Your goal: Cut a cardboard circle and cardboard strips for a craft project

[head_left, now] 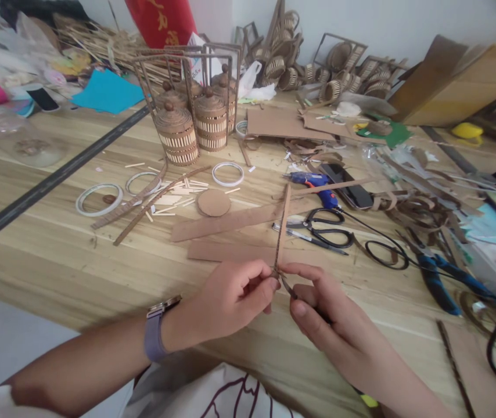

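Observation:
My left hand (239, 296), a watch on its wrist, is closed in a pinch on the near end of a narrow cardboard strip (283, 226). The strip points away from me over the table. A short, dark brown paper strip (289, 288) runs from that end to my right hand (329, 305), whose thumb and fingers pinch it. My right index finger reaches to the join, which is partly hidden by fingertips. Beneath and beyond lie two flat cardboard strips (226, 223), black-handled scissors (324, 226), a pen (313, 238) and a blue glue gun (311, 181).
Lidded woven-look baskets in tall frames (178, 130) stand at the back left. Nearby are tape rolls (100, 199), a cardboard disc (214, 202) and scattered small sticks (182, 188). Blue-handled pliers (439, 278), a phone (346, 186), a black cable (374, 223) and curled scraps crowd the right.

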Demonstrator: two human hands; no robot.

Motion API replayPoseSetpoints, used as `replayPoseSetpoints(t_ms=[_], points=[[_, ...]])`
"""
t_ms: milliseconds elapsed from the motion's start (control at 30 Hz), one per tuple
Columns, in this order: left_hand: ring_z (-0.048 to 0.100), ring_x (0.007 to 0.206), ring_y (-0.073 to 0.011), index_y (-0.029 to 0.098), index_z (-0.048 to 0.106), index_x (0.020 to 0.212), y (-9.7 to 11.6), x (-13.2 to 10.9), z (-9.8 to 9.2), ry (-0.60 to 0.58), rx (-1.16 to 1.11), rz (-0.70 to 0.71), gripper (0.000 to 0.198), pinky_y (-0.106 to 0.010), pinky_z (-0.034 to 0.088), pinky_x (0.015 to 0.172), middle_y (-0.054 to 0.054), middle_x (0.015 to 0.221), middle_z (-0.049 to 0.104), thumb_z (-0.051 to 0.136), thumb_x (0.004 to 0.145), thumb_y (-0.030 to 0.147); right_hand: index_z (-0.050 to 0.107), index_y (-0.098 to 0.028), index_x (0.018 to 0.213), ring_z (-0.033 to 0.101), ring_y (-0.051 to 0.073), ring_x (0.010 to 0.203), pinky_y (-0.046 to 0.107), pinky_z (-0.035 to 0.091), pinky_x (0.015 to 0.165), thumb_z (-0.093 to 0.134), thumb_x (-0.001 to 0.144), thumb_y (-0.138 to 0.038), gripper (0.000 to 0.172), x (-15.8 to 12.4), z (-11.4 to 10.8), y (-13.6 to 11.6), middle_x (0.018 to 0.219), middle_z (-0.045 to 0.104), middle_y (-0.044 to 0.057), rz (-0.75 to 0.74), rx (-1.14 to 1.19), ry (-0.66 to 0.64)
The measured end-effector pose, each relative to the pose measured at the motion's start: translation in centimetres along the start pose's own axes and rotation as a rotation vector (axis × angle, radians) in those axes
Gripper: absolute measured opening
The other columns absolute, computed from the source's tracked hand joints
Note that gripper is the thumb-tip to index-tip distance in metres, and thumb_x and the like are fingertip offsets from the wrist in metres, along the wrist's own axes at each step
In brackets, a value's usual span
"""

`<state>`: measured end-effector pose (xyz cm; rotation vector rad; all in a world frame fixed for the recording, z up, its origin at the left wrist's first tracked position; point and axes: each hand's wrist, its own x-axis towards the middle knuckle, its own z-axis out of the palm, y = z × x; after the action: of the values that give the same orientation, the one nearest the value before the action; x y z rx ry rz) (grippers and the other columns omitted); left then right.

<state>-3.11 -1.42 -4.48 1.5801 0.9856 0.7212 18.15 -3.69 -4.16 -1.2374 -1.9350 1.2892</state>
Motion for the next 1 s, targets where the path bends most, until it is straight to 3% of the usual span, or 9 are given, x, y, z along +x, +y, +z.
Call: replayPoseSetpoints(t_ms=[600, 700, 833, 1000], points=[[0.055, 0.058, -0.0114, 0.02, 0.051, 0.07, 0.1, 0.0, -0.2, -0.063, 0.069, 0.047, 0.024, -0.022, 0.034, 0.053, 0.001, 0.064, 0.061, 0.047, 0.092, 0.031, 0.039, -0.026, 0.134, 0.039, 0.011, 0.053, 0.021, 0.033, 0.046, 0.037, 0.108, -0.049, 0.035, 0.2, -0.1, -0.5, 0.066, 0.035, -0.009, 0.044, 0.098, -0.101], [0.055, 0.058, -0.0113, 0.02, 0.051, 0.072, 0.0, 0.0, -0.2, -0.061, 0.055, 0.056, 0.025, -0.022, 0.035, 0.053, 0.002, 0.064, 0.061, 0.047, 0.093, 0.031, 0.044, -0.025, 0.132, 0.047, 0.011, 0.054, 0.021, 0.039, 0.049, 0.039, 0.108, -0.042, 0.03, 0.2, 0.2, -0.5, 0.067, 0.049, -0.007, 0.009, 0.002, -0.037], [0.056, 0.058, -0.0112, 0.02, 0.052, 0.075, -0.1, 0.1, -0.2, -0.073, 0.02, 0.052, 0.023, -0.021, 0.038, 0.055, 0.002, 0.065, 0.062, 0.047, 0.095, 0.03, 0.05, -0.025, 0.131, 0.064, 0.014, 0.064, 0.023, 0.052, 0.059, 0.044, 0.105, -0.031, 0.027, 0.2, 0.7, -0.4, 0.084, 0.071, 0.001, -0.049, -0.151, 0.07], [0.056, 0.06, -0.0111, 0.02, 0.052, 0.074, -0.1, 0.1, -0.2, -0.068, 0.05, 0.063, 0.025, -0.021, 0.038, 0.055, 0.001, 0.067, 0.064, 0.047, 0.096, 0.03, 0.056, -0.026, 0.127, 0.074, 0.019, 0.086, 0.026, 0.059, 0.072, 0.044, 0.105, -0.032, 0.026, 0.2, 0.8, -0.5, 0.099, 0.076, 0.006, -0.12, -0.195, 0.13]])
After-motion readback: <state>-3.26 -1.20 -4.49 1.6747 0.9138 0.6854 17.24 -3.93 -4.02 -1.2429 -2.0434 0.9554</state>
